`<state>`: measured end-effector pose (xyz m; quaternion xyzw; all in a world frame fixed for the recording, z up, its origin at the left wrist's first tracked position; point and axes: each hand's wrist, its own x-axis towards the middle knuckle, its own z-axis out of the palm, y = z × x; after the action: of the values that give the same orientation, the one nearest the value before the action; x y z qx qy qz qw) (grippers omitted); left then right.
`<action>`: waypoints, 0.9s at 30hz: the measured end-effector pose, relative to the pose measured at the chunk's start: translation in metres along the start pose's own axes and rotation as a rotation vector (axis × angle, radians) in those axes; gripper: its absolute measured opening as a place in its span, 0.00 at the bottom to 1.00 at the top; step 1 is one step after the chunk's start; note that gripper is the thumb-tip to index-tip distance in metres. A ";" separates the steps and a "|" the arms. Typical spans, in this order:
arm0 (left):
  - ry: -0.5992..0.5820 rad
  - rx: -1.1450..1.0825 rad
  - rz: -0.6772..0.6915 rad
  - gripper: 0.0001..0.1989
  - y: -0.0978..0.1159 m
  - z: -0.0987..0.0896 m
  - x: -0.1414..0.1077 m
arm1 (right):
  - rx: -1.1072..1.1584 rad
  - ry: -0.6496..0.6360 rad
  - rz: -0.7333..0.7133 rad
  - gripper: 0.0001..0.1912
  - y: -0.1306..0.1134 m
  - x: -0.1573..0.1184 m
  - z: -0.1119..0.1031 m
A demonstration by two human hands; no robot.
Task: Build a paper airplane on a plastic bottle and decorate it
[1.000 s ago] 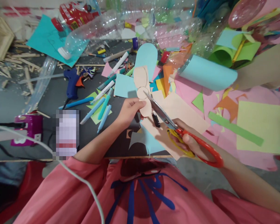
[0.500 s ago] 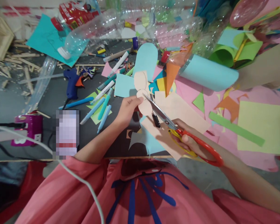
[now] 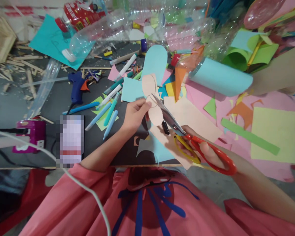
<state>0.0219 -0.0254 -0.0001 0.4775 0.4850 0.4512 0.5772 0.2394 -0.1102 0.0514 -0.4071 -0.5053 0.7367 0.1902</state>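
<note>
Between thumb and fingers, my left hand (image 3: 135, 114) pinches a pale peach paper cutout (image 3: 155, 114) made of rounded shapes with drawn outlines. My right hand (image 3: 199, 144) is wrapped round scissors with red and yellow handles (image 3: 211, 155). Their blades are slightly parted and reach the cutout's edge, just right of my left fingertips. A black pen (image 3: 165, 127) lies beneath the blades. Beyond the cutout lies a light blue paper with a rounded top (image 3: 155, 60). Larger peach paper (image 3: 191, 118) is spread under and right of the scissors.
Several markers (image 3: 110, 113), a blue glue gun (image 3: 76, 88) and a phone (image 3: 71, 141) lie to the left. Clear plastic bottles (image 3: 100, 32) line the back. A blue paper roll (image 3: 221, 77) and coloured scraps cover the right. A white cable (image 3: 86, 186) crosses the lower left.
The scissors' handles have spread apart and the blades have opened slightly. The cutout has shifted and turned a little in my left hand.
</note>
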 end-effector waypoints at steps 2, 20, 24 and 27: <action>-0.009 0.033 0.010 0.18 0.003 0.001 -0.001 | 0.047 -0.001 0.016 0.35 -0.003 0.002 0.002; -0.070 -0.045 -0.066 0.19 0.013 0.005 -0.003 | 0.071 0.070 -0.078 0.31 0.007 0.018 0.011; -0.110 -0.008 -0.139 0.18 0.014 0.006 -0.005 | 0.097 0.104 -0.077 0.30 0.007 0.018 0.012; -0.140 -0.024 -0.161 0.16 0.013 0.006 -0.005 | 0.105 0.096 -0.090 0.29 0.010 0.018 0.012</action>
<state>0.0267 -0.0298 0.0136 0.4605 0.4748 0.3747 0.6497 0.2203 -0.1093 0.0376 -0.4084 -0.4742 0.7325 0.2679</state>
